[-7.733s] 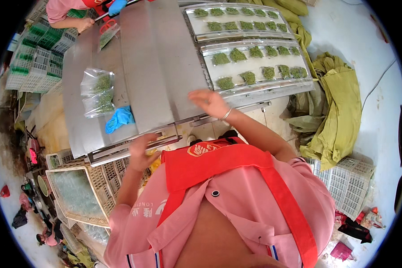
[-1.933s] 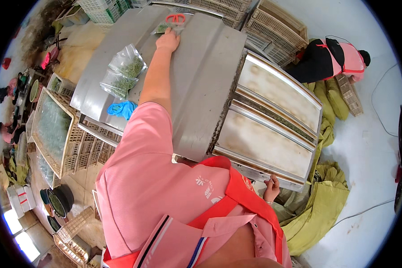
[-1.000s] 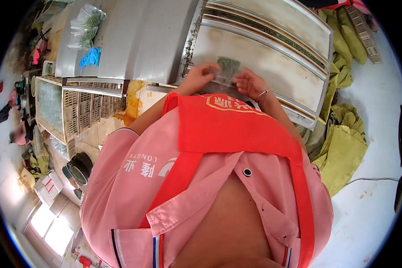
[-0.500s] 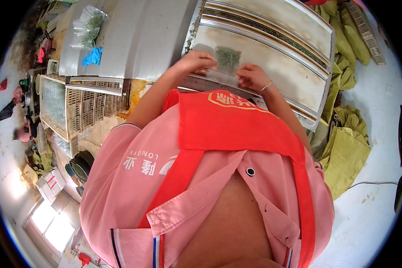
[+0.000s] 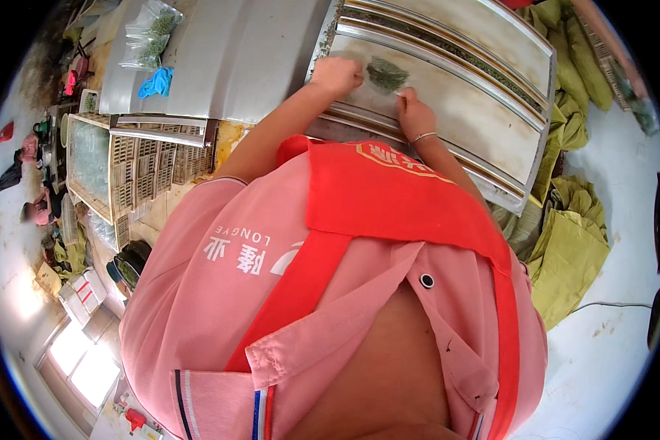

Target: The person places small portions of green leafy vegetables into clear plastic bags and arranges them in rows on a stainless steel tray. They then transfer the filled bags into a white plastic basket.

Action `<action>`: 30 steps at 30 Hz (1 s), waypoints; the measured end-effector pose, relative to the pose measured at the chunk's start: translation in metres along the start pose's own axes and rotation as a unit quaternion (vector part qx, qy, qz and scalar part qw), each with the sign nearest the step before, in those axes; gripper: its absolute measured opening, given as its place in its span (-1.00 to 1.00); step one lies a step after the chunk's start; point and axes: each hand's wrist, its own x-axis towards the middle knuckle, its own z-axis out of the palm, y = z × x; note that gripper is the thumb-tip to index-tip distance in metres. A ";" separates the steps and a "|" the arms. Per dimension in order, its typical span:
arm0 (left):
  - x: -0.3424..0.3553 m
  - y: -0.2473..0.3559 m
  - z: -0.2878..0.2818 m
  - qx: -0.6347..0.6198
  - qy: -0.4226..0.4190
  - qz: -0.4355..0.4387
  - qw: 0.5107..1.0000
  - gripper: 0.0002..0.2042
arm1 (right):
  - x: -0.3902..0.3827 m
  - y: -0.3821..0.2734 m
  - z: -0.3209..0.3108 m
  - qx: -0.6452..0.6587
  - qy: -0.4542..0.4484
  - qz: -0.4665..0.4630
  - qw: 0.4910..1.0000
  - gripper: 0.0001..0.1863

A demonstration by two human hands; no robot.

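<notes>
A small clear plastic bag of green leafy bits [image 5: 386, 75] is between my hands, above a pale panel in a metal-framed rack [image 5: 469, 103]. My left hand [image 5: 337, 75] is closed in a fist at the bag's left side, its fingertips turned out of sight. At the bag's near right corner, my right hand [image 5: 416, 116] has its fingers pinched together on the plastic. The bag's clear part is hard to make out against the panel.
On the grey metal surface [image 5: 235, 59] to the left lie filled clear bags [image 5: 152, 44] and a blue glove [image 5: 155, 83]. Plastic crates [image 5: 143, 161] stand below it. Yellow-green sacks [image 5: 568, 249] line the right side. A blurred arm [image 5: 614, 40] shows at the upper right.
Both hands have moved away from my body, with the bag also shifting farther off and slightly right. My left hand has rolled into a tighter fist. A blurred arm has appeared at the upper right.
</notes>
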 end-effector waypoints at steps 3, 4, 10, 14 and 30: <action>-0.012 -0.015 -0.006 0.026 -0.083 -0.001 0.996 -0.83 | 0.003 -0.002 0.003 0.012 -0.077 -0.067 0.995 -0.78; -0.018 -0.021 -0.008 0.025 -0.118 0.002 0.993 -0.84 | 0.002 -0.004 0.003 0.031 -0.088 -0.078 0.993 -0.78; -0.030 -0.014 -0.023 0.082 -0.151 -0.064 0.983 -0.82 | -0.003 0.008 -0.003 0.163 -0.049 -0.062 0.983 -0.76; -0.030 -0.016 -0.017 0.078 -0.118 -0.066 0.988 -0.80 | -0.008 0.032 -0.007 0.227 -0.002 -0.021 0.974 -0.78; -0.035 0.059 -0.036 -0.270 -0.042 -0.030 0.962 -0.73 | 0.026 0.042 -0.110 0.706 0.056 0.230 0.667 -0.69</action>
